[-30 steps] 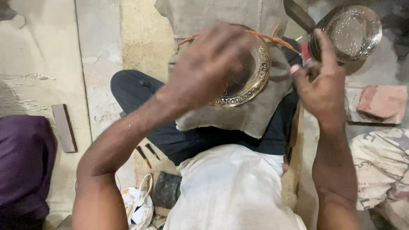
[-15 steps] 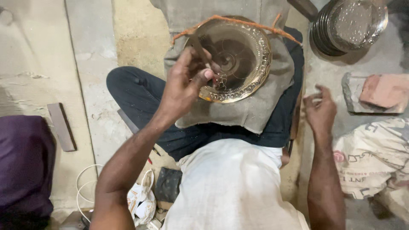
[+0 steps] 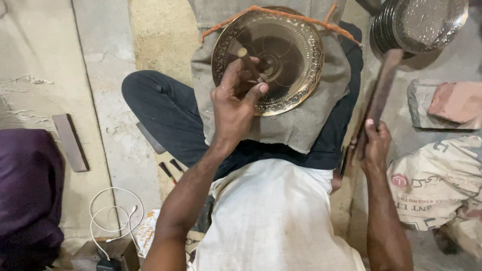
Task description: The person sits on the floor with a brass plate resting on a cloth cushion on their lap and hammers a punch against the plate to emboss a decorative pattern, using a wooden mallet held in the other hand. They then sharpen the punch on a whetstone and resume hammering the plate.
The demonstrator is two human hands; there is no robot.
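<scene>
Plate point(image 3: 281, 65) lies on cloth point(image 3: 301, 128) over the lap, cord point(image 3: 281, 15) across its far edge. Stacked plates point(image 3: 427, 22) on floor to far right; brick point(image 3: 457, 100) & sack point(image 3: 442, 183) nearer on right. Cable point(image 3: 113, 216) and flat bar point(image 3: 70, 143) on floor, left.

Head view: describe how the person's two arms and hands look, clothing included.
Both arms are bare from above the elbow down; no sleeves reach the forearms, and there are no gloves, watch or rings visible. The left hand and right hand are slim with long fingers. A white shirt covers the torso between the arms, above dark trousers.
</scene>
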